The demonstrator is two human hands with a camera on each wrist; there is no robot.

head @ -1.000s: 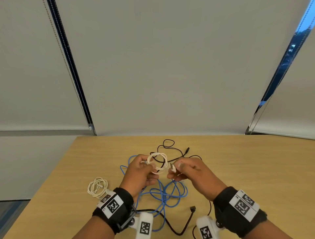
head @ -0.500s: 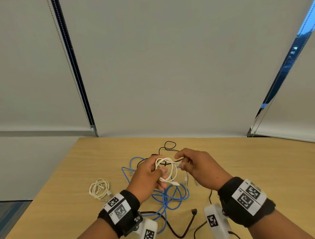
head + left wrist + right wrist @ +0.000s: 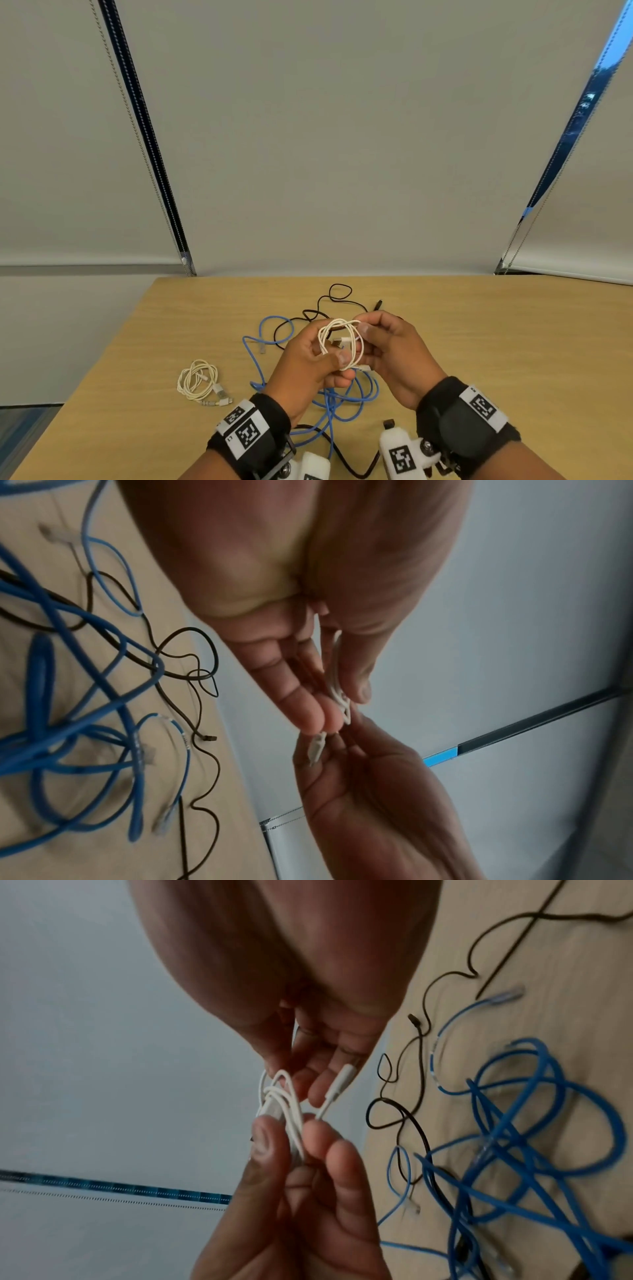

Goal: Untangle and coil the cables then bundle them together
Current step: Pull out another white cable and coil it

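Note:
A small coil of white cable (image 3: pixel 342 337) is held above the table between both hands. My left hand (image 3: pixel 334 359) pinches its lower left side between thumb and fingers. My right hand (image 3: pixel 367 339) pinches the upper right of the loops. In the right wrist view the white cable (image 3: pixel 286 1107) has a plug end (image 3: pixel 339 1083) lying against my right fingers (image 3: pixel 322 1074). Below the hands a blue cable (image 3: pixel 346 399) and a thin black cable (image 3: pixel 337 291) lie tangled on the table. The left wrist view shows the white cable (image 3: pixel 337 691) pinched at my left fingertips (image 3: pixel 310 712).
A second white cable (image 3: pixel 198 379), coiled, lies on the wooden table (image 3: pixel 513 342) to the left of the hands. The table's left edge runs close beside it. Grey window blinds (image 3: pixel 325 137) hang behind the far edge.
Both hands have kept hold of the white coil. The right hand has moved in closer to the left, and the coil now stands more upright between them.

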